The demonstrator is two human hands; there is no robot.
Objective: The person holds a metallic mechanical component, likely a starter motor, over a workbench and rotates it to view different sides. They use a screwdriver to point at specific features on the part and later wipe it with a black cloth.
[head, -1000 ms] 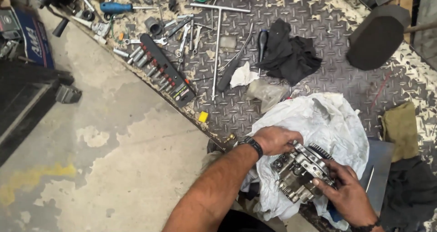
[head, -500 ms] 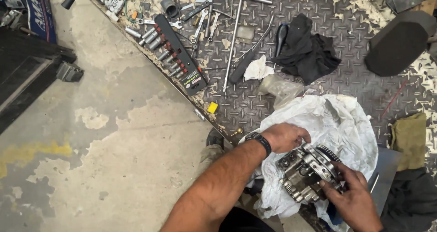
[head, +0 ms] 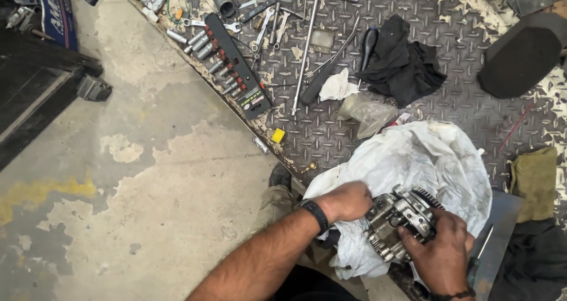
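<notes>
Greasy metal fills both grips: the left hand closes over the near end of a grey engine assembly, fingers curled against its casing, while the right hand wraps the opposite end from below, thumb pressed on the toothed ring. Neither hand is open, and each has hold of the same part. The assembly sits on a crumpled white plastic sheet at the edge of the diamond-plate counter, close to the concrete floor below.

Risk, as judged from this arrangement: the sheet looks slick and loosely bunched, so the assembly could slide on it toward the edge and drop. Oily surfaces would weaken either grip, and the toothed ring could nick the right fingers if the part twists. Small components working loose might vanish into the folds of the sheet.

Farther out lie a clear plastic bag, a white rag, a black cloth, a long T-handle wrench and a socket rail with sockets clipped along it. A small yellow block rests at the counter's rim, where a nudge could knock it off.
</notes>
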